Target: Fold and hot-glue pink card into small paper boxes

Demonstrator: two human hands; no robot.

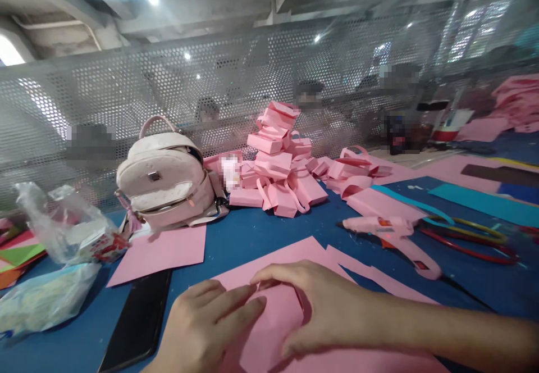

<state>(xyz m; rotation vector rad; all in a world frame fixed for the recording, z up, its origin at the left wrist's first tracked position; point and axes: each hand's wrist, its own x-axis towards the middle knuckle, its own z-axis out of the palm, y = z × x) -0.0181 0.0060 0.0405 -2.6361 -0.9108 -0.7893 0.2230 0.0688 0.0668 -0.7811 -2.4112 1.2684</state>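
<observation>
head: pink paper [272,322] between hands [197,319] [326,297]

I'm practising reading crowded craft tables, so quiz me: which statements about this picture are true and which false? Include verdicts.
1. The left hand and right hand both touch a folded pink paper piece. True.
2. The hot glue gun lies left of the black smartphone. False: it lies to the right.
3. A pale backpack stands left of the stacked pink paper bags. True.
4. The tabletop is green. False: it is blue.
5. The clear plastic bag is right of the backpack. False: it is left.
</observation>
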